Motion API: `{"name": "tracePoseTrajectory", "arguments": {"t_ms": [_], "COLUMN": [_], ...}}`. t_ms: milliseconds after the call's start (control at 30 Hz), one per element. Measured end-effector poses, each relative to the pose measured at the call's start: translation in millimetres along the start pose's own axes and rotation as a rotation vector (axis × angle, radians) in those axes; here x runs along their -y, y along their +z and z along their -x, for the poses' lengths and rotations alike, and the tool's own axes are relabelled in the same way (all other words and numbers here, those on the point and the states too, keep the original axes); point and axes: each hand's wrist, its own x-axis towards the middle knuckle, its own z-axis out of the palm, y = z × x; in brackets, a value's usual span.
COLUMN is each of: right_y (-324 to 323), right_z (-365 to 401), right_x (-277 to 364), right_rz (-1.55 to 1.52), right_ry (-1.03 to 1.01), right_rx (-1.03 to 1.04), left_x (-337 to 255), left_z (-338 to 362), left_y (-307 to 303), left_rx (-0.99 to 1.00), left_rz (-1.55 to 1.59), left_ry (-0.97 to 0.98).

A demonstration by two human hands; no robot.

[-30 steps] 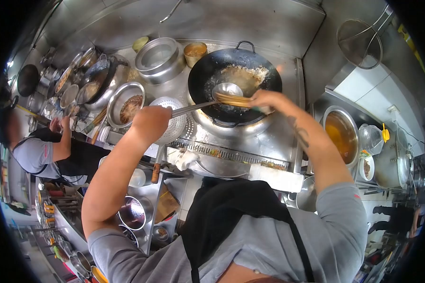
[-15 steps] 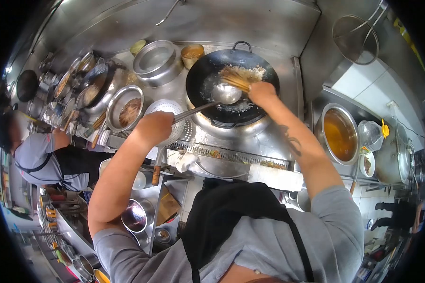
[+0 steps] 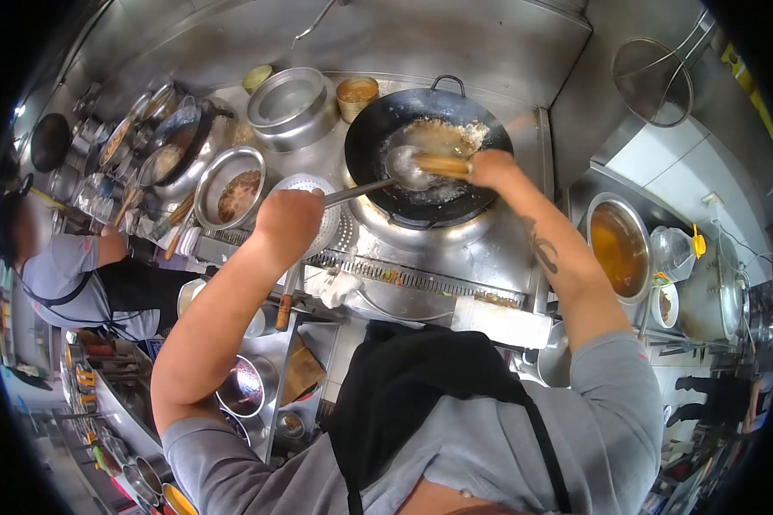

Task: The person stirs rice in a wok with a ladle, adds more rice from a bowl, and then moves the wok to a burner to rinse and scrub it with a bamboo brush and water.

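My left hand [image 3: 290,221] is closed round the handle of a steel ladle [image 3: 408,178], whose bowl sits low inside a black wok [image 3: 368,142] on the stove. In my right hand [image 3: 495,170] is a bamboo wok brush [image 3: 445,164], gripped at its end over the wok's right side. The brush points left and its tip overlaps the ladle bowl. Foamy liquid and pale bits lie in the wok, partly blurred. A perforated steel skimmer [image 3: 325,225] with a wooden handle rests just beyond and right of my left hand.
Left of the wok stand a steel bowl of brown food [image 3: 239,196], a steel pot [image 3: 288,107] and a tin [image 3: 356,96]. A pot of amber liquid [image 3: 618,249] is at right, beneath a hanging strainer [image 3: 653,81]. Another person [image 3: 77,275] works at left.
My right hand has drawn slightly right, and the brush has swung from pointing up-left to nearly level across the ladle bowl. My left hand still holds the ladle in the wok.
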Motion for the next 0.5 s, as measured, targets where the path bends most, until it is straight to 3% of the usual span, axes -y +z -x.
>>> {"name": "tracePoseTrajectory", "arguments": {"t_ms": [133, 200, 233, 300, 367, 500], "right_y": [-12.9, 19.7, 16.4, 52.3, 13.5, 3.6], "right_z": [1.7, -10.4, 5.0, -19.4, -6.2, 1.7], "right_x": [18.5, 35.1, 46.8, 25.0, 8.0, 21.4], "right_rz": [-0.113, -0.141, -0.141, -0.418, -0.121, 0.041], "right_ry": [0.100, 0.047, -0.039, -0.217, -0.074, -0.039], "right_rx": [-0.157, -0.168, -0.070, 0.144, 0.204, -0.099], "left_x": [10.5, 12.1, 12.8, 12.2, 9.7, 14.3], "left_z": [-6.1, -9.4, -8.8, -3.0, 1.9, -0.1], "left_y": [0.5, -0.6, -2.0, -9.1, -9.8, 3.9], "left_rx": [0.050, 0.086, 0.107, 0.121, 0.107, 0.057], "left_rz": [0.056, 0.053, 0.049, 0.029, 0.037, 0.118], "left_ry": [0.031, 0.021, 0.009, -0.015, -0.027, 0.006]}}
